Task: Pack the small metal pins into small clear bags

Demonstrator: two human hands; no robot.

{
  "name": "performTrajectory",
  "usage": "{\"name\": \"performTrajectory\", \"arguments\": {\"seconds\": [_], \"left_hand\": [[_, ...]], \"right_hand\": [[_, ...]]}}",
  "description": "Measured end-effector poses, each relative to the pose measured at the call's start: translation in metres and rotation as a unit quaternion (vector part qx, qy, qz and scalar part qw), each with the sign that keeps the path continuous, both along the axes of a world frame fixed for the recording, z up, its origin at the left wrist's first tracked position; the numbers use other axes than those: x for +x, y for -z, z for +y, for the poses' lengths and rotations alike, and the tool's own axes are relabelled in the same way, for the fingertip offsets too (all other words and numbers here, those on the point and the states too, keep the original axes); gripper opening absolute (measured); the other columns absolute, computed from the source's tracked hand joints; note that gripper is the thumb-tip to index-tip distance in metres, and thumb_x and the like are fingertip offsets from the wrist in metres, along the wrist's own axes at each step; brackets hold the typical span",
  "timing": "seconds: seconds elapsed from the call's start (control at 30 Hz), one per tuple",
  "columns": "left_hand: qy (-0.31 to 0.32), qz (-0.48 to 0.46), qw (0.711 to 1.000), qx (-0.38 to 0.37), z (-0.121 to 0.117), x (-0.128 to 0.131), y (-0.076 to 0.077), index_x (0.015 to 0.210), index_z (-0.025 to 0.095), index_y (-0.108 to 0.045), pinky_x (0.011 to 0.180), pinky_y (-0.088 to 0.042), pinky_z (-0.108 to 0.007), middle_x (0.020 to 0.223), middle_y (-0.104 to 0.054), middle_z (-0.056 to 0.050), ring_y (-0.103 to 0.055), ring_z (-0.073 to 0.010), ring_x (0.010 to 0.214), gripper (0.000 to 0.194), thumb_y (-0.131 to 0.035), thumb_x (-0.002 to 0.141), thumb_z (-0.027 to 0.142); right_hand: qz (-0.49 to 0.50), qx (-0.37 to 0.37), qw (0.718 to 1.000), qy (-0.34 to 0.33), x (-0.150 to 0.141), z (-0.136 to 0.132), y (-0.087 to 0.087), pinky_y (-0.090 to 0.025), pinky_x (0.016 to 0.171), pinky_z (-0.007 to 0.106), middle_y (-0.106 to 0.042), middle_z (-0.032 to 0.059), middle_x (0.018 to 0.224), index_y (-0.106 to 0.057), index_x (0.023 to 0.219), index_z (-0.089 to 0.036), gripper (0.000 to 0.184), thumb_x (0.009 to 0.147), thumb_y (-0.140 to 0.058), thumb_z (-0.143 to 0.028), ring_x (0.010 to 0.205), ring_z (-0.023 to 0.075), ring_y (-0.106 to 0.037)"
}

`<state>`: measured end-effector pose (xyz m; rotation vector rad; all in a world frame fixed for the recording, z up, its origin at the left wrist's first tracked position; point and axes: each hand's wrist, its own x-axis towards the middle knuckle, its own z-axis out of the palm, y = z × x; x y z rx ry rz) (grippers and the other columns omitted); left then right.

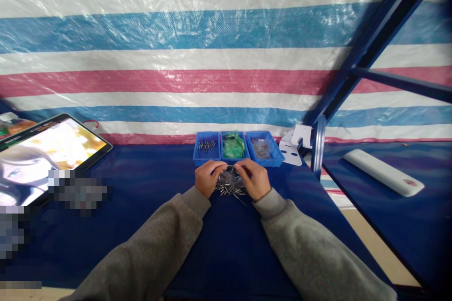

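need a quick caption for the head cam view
The left hand and right hand meet over loose metal pins on a navy table cover in front of three blue plastic bins.

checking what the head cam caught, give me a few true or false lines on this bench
The left hand and right hand are bare. True.
Three blue bins stand side by side. True.
The green bag lies in the right bin. False: it is in the middle bin.
The tablet is right of the bins. False: it is left of them.
The heap of metal pins lies inside a bin. False: it lies on the blue cloth, at the hands.
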<state>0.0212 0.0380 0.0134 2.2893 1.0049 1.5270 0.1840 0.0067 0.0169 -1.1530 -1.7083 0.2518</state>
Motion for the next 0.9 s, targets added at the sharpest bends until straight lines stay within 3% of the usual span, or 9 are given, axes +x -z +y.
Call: {"name": "performTrajectory", "arguments": {"seconds": [0.2,0.53,0.63,0.9], "left_hand": [[-0.023,0.035,0.999,-0.01,0.0001,-0.0015,0.0012,0.069,0.015,-0.061,0.061,-0.044,-0.023,0.061,-0.06,-0.001,-0.056,-0.011,0.06,0.022,-0.048,0.085,0.024],[0.031,-0.022,0.999,-0.033,-0.0047,0.0021,-0.0042,0.086,0.016,-0.059,0.078,-0.048,-0.027,0.091,-0.067,-0.006,-0.062,-0.0144,0.084,0.012,-0.049,0.085,0.023],[0.022,-0.016,0.998,-0.059,-0.0048,0.0027,-0.0023,0.087,0.016,-0.058,0.072,-0.049,-0.024,0.082,-0.067,-0.004,-0.063,-0.0122,0.075,0.014,-0.046,0.087,0.024],[0.028,0.061,0.997,0.022,0.0011,0.002,-0.0019,0.091,0.017,-0.064,0.069,-0.045,-0.028,0.076,-0.064,-0.005,-0.057,-0.0149,0.072,0.02,-0.045,0.087,0.023]], "right_hand": [[-0.022,0.015,1.0,-0.009,0.0002,-0.0012,-0.0008,-0.042,0.059,0.025,-0.06,0.0029,0.074,-0.061,0.08,-0.019,0.021,0.086,-0.046,-0.032,0.061,0.0126,-0.053],[-0.07,0.008,0.997,0.009,0.0015,0.0026,0.0042,-0.039,0.058,0.025,-0.056,0.0023,0.063,-0.062,0.071,-0.018,0.029,0.087,-0.044,-0.034,0.059,0.0129,-0.053],[-0.059,0.016,0.998,0.034,0.0023,0.0019,0.0026,-0.039,0.059,0.024,-0.057,0.0027,0.064,-0.062,0.071,-0.018,0.03,0.088,-0.042,-0.033,0.06,0.0128,-0.053],[-0.018,0.041,0.998,0.05,0.0033,-0.0006,-0.002,-0.041,0.062,0.026,-0.059,0.0044,0.069,-0.061,0.075,-0.018,0.028,0.088,-0.041,-0.033,0.064,0.0142,-0.055]]}}
